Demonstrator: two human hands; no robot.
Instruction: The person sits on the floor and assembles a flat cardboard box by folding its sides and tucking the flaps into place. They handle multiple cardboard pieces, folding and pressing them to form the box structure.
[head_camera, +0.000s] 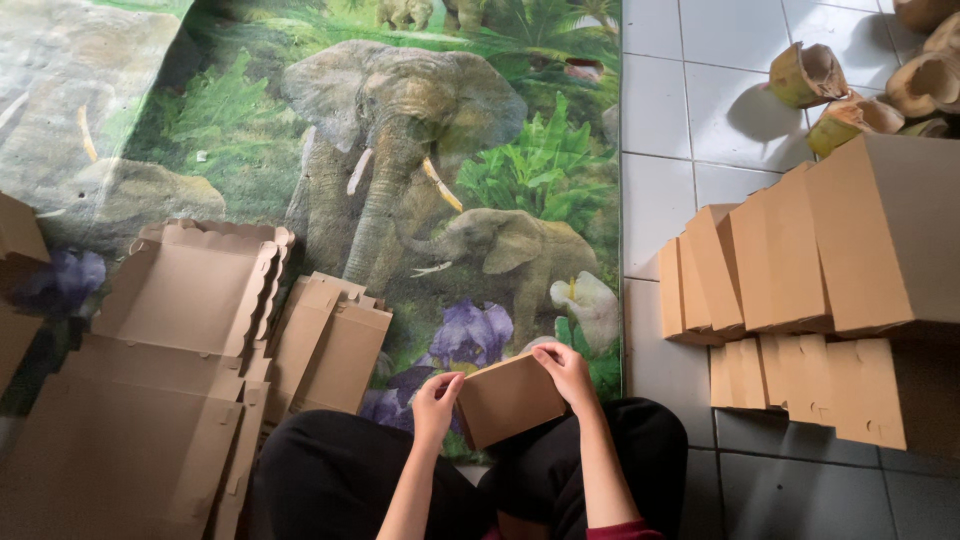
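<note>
Hands: both grip one small folded cardboard box (510, 398), held over the lap between the knees.
Left hand (436, 400): fingers curled onto the box's left edge, thumb on top; closed on the cardboard, seemingly to steady it.
Right hand (567, 370): fingers bent over the far upper corner, pressing down there, apparently to seat a flap; I cannot tell whether the flap is tucked in.
Box: plain brown, tilted, lid side up, touching both hands and nothing else.
Legs: black trousers (330, 475) to either side, seated on the floor.
Left of the hands: flat unfolded box blanks (190, 300) with scalloped edges, stacked loosely within reach.
Right of the hands: a row of finished boxes (800, 255) standing on the white tiled floor (660, 110), more flat pieces lying before them.
Beyond the hands: a mat printed with elephants (400, 160) and foliage.
Far right: cut coconut husks (810, 75), well apart.
</note>
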